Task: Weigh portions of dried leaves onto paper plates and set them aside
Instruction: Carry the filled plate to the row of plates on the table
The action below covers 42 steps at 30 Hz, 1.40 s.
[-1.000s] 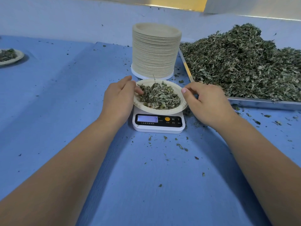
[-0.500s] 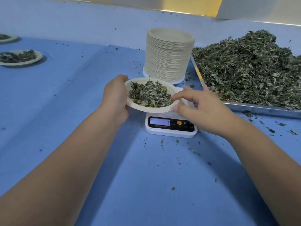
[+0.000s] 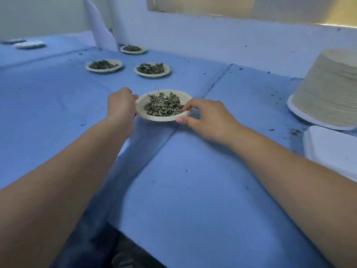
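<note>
The plate (image 3: 142,105) is matt, off-white pressed paper with a faintly ribbed rim. The leaves (image 3: 163,106) on it look dry, crinkled and dull. The table (image 3: 193,190) is covered in matt blue cloth, smooth but creased. The stack (image 3: 328,89) shows rough paper edges; the scale (image 3: 332,151) looks like smooth white plastic.

4 leaf plates (image 3: 154,118), 1 stack of empty plates (image 3: 328,89), 1 scale (image 3: 332,151), 2 hands (image 3: 120,107).

You get soft, cool, even light — a warm glare strip at the window (image 3: 338,24) top right. Shadows faint. Whole frame slightly blurred; edges bow, plate stack (image 3: 328,89) smeared.
</note>
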Each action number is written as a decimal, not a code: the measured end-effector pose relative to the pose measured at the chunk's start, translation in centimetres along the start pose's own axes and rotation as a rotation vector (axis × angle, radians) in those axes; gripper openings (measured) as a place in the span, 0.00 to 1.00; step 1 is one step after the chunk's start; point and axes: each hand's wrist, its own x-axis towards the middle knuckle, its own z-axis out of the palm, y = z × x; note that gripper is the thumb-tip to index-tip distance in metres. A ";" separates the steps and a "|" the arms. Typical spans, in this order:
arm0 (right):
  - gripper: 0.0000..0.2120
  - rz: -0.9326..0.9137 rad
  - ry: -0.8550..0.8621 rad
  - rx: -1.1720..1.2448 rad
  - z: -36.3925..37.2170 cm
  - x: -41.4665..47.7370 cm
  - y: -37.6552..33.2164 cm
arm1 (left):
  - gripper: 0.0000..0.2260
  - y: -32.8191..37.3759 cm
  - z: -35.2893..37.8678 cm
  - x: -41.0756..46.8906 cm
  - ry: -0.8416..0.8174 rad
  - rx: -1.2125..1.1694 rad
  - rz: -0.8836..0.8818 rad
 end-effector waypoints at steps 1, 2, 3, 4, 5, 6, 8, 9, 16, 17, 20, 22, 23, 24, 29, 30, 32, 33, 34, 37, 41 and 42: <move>0.17 0.001 -0.005 -0.004 1.6 1.5 -0.5 | 0.05 0.0 -1.5 1.4 0.010 0.056 0.025; 0.18 0.004 -0.012 -0.011 3.2 3.0 -0.9 | 0.04 -0.2 -3.0 2.6 0.016 0.131 0.065; 0.18 0.007 -0.020 -0.025 4.6 4.5 -1.3 | 0.04 -0.3 -4.4 3.5 0.018 0.210 0.107; 0.19 0.008 -0.030 -0.042 5.9 5.9 -1.6 | 0.04 -0.7 -5.8 4.4 0.031 0.259 0.143; 0.19 0.003 -0.040 -0.058 7.2 7.4 -2.0 | 0.05 -1.1 -6.8 4.8 0.055 0.273 0.166; 0.20 -0.003 -0.048 -0.070 8.4 8.8 -2.5 | 0.08 -1.4 -7.6 4.9 0.080 0.274 0.193; 0.20 -0.012 -0.055 -0.089 10.3 11.5 -3.3 | 0.12 -1.8 -7.9 5.0 0.100 0.292 0.253; 0.20 -0.011 -0.059 -0.096 11.3 12.8 -3.9 | 0.12 -1.7 -7.7 4.7 0.104 0.291 0.261; 0.27 -0.009 -0.109 -0.112 16.8 19.7 -9.0 | 0.15 -2.1 -7.3 4.7 0.139 0.256 0.312; 0.27 -0.015 -0.119 -0.107 17.1 20.1 -9.3 | 0.17 -2.2 -7.4 5.0 0.130 0.262 0.294; 0.29 -0.016 -0.128 -0.058 17.1 20.2 -9.2 | 0.16 -2.3 -7.2 4.9 0.101 0.267 0.292; 0.30 -0.023 -0.132 -0.041 16.2 19.2 -8.4 | 0.12 -2.1 -7.1 4.4 0.086 0.304 0.307; 0.30 -0.030 -0.128 -0.046 15.4 18.5 -7.6 | 0.15 -2.0 -6.8 4.0 0.066 0.330 0.326; 0.30 -0.034 -0.118 -0.056 14.4 17.7 -6.8 | 0.18 -1.9 -6.3 3.5 0.043 0.352 0.338; 0.28 0.014 -0.018 -0.110 6.4 12.2 -1.6 | 0.19 -1.5 -2.3 0.2 -0.129 0.319 0.314; 0.27 0.028 0.001 -0.122 4.6 10.8 -0.5 | 0.20 -1.4 -0.8 -0.6 -0.160 0.322 0.311; 0.26 0.046 0.048 -0.141 0.8 7.9 1.3 | 0.20 -1.0 2.8 -2.7 -0.220 0.339 0.356; 0.25 0.054 0.073 -0.147 -1.0 6.4 2.1 | 0.17 -0.8 4.9 -3.9 -0.259 0.342 0.388; 0.24 0.065 0.102 -0.152 -2.8 4.8 2.9 | 0.16 -0.6 7.1 -5.2 -0.305 0.334 0.412; 0.23 0.099 0.212 -0.200 -8.3 -0.5 5.6 | 0.18 -0.1 13.8 -9.6 -0.424 0.288 0.462; 0.21 0.167 0.366 -0.291 -15.2 -8.7 10.1 | 0.18 0.3 21.9 -15.9 -0.579 0.341 0.629; 0.20 0.190 0.401 -0.321 -16.9 -10.9 11.4 | 0.19 0.3 23.6 -17.5 -0.627 0.342 0.666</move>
